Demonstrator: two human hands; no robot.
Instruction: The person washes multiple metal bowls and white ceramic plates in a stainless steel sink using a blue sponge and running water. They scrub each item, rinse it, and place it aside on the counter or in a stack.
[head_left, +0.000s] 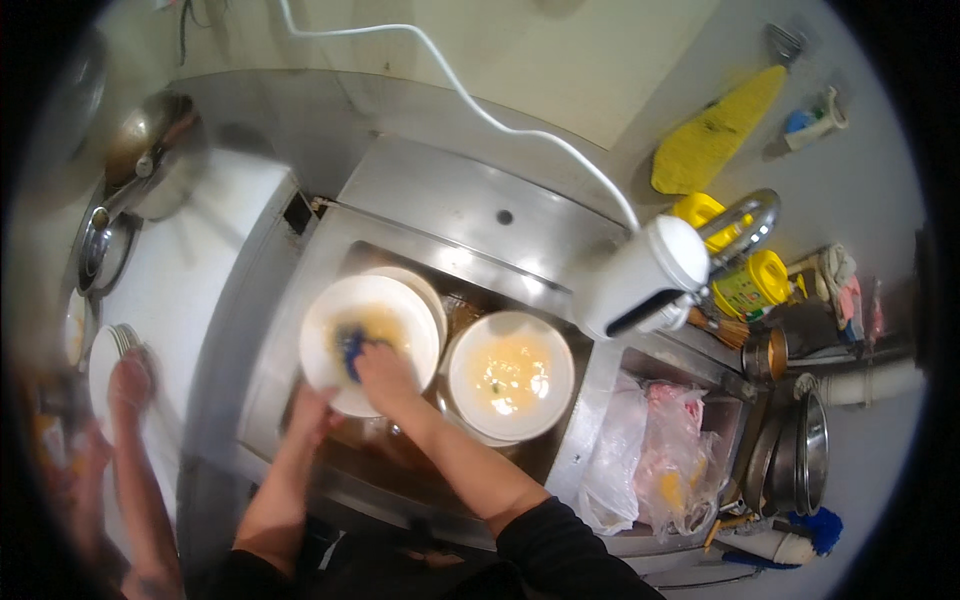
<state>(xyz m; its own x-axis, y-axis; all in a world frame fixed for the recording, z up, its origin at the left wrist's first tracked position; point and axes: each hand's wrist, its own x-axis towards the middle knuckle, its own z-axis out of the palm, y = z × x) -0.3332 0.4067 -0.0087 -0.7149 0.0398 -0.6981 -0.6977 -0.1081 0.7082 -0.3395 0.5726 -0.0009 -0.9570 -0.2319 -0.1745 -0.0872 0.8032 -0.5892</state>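
Observation:
A white plate (319, 330) with yellowish residue in its middle is tilted over the left part of the steel sink (375, 480). My left hand (316, 411) grips its lower rim. In my right hand (382, 375) is a dark blue scrubber (349, 341), pressed against the plate's face; its lower part is hidden by my fingers. Behind the held plate, the rim of another pale plate (431, 296) shows. To the right, a round white plate (511, 375) bearing yellowish, shiny liquid lies on top of other dishware in the sink.
A co-worker's hand (131, 382) holds a stack of white plates (105, 367) over the white counter (202, 225). A white faucet unit (637, 277) with a cord overhangs the sink. Plastic-bagged food (667, 465) fills the right basin. Yellow bottles (750, 285) and metal pans (795, 450) stand right.

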